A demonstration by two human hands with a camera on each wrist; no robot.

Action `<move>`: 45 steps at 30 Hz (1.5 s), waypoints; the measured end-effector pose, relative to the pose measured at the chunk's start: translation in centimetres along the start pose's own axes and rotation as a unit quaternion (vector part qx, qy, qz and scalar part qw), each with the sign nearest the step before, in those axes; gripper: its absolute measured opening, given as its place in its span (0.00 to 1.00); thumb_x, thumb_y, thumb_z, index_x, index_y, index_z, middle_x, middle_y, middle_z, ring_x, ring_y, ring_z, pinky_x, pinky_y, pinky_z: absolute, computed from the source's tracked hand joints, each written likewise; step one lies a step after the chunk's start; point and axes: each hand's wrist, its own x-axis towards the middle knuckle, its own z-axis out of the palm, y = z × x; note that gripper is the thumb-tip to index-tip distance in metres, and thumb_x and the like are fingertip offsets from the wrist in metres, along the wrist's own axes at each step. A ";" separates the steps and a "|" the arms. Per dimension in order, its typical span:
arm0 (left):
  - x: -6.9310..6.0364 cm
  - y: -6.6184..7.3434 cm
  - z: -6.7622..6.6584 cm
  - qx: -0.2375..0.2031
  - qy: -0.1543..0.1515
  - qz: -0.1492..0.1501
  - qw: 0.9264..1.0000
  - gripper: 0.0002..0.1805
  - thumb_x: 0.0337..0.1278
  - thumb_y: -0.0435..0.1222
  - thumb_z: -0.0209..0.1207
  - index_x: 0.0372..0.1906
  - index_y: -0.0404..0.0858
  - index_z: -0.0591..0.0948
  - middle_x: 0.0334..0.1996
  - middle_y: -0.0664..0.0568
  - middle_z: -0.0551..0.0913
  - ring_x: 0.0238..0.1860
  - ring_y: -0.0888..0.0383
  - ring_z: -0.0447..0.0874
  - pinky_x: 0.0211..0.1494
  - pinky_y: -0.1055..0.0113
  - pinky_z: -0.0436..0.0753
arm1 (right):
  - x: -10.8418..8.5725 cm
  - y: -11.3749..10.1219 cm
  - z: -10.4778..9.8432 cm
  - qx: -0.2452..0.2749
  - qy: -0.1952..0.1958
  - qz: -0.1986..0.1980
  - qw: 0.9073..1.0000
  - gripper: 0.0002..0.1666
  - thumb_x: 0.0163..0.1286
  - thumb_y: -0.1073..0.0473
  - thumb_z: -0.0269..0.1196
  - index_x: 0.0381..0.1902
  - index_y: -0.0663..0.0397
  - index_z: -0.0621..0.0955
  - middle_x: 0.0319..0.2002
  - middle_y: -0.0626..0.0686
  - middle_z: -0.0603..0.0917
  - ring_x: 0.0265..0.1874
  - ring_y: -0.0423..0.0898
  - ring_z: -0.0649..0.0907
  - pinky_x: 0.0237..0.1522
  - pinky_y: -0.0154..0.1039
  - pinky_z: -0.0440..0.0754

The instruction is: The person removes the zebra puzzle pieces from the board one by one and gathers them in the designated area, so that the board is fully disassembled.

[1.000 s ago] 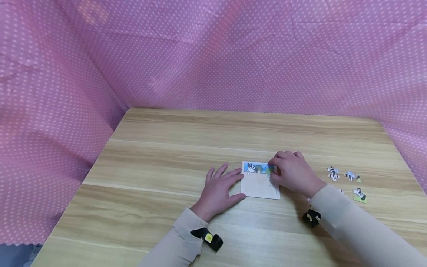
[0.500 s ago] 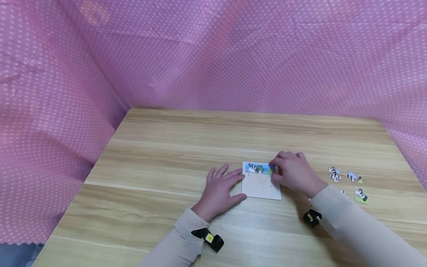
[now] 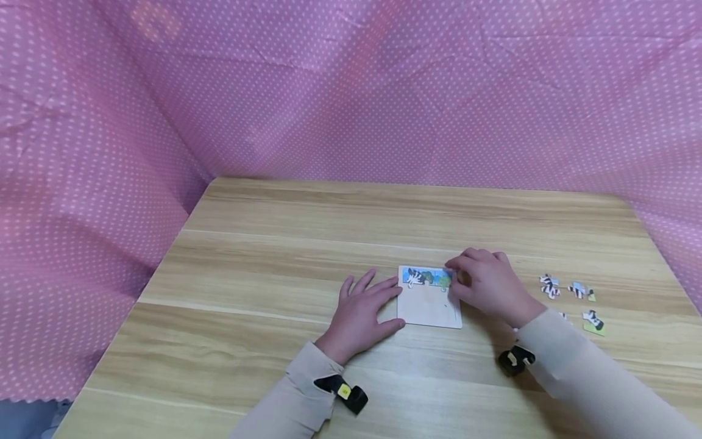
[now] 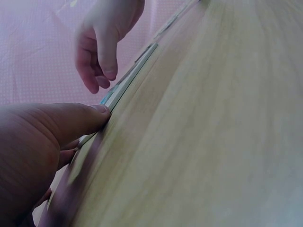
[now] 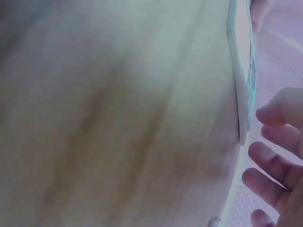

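Note:
A white puzzle board (image 3: 428,310) lies flat on the table, with a row of zebra-picture jigsaw pieces (image 3: 421,277) along its far edge. My left hand (image 3: 359,316) rests at the board's left side, fingers spread and thumb (image 4: 90,118) touching the edge. Over the far right corner is my right hand (image 3: 488,285), its fingers loosely bent. The right wrist view shows its fingertips (image 5: 264,153) just off the board, and no piece is visible between them. Part of the board's right edge is hidden behind this hand in the head view.
Right of the board, several loose jigsaw pieces lie on the wooden table (image 3: 247,341): a striped zebra piece (image 3: 549,288), another striped one (image 3: 577,289) and a zebra-head piece (image 3: 593,323). My right sleeve partly covers others. A pink dotted cloth (image 3: 351,91) hangs behind the table.
My right hand has shifted slightly to the right, showing more of the row's right-hand piece. The left hand stays at the board's edge.

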 end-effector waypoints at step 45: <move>0.0 0.0 0.0 0.002 -0.002 -0.004 1.000 0.32 0.58 0.57 0.65 0.67 0.52 0.77 0.72 0.65 0.68 0.78 0.50 0.52 0.76 0.39 0.43 | -4.3 5.3 -2.4 0.052 -0.072 0.137 0.987 0.19 0.62 0.58 0.67 0.49 0.62 0.84 0.42 0.58 0.82 0.38 0.52 0.79 0.43 0.58 0.70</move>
